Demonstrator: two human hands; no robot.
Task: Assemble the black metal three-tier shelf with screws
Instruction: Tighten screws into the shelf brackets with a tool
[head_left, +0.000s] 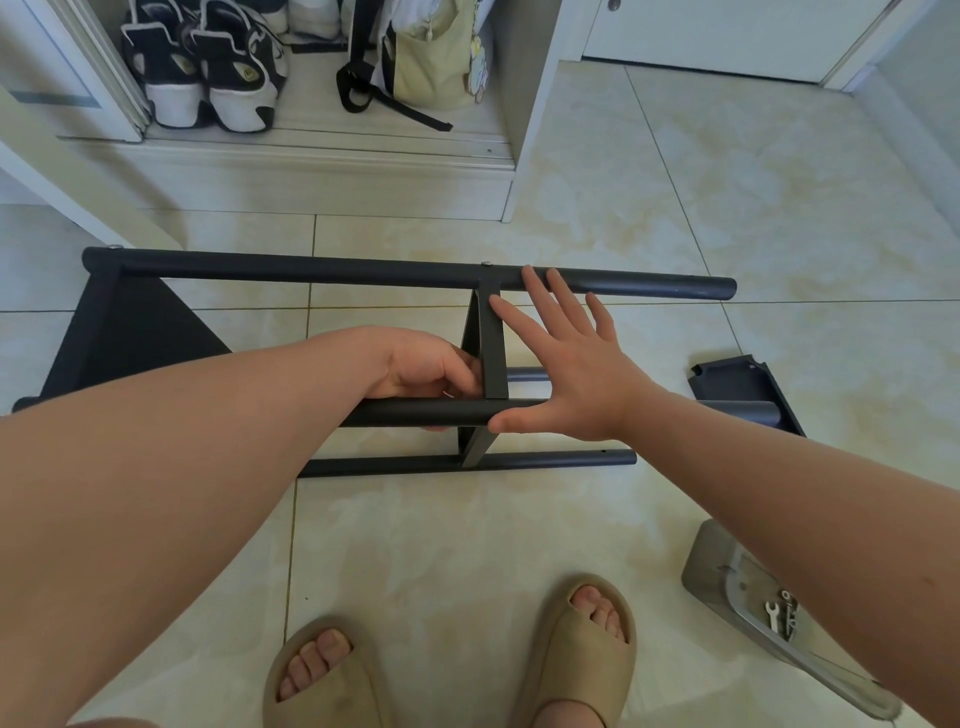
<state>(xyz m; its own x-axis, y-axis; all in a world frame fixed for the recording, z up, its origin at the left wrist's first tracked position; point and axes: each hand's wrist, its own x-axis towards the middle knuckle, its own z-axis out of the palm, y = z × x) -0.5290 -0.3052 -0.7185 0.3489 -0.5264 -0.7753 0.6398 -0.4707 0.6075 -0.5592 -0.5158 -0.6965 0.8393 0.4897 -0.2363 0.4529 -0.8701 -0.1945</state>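
Note:
The black metal shelf frame lies on its side on the tiled floor, its round tubes running left to right. A shelf panel is fixed at its left end and a second panel stands edge-on in the middle. My left hand grips the near upper tube just left of the middle panel. My right hand is spread flat with straight fingers over the middle panel, fingertips toward the far tube. A loose third shelf panel lies on the floor at the right.
A grey tray at the lower right holds a small wrench and screws. My feet in beige slippers stand just in front of the frame. An open wardrobe with sneakers and a bag stands beyond.

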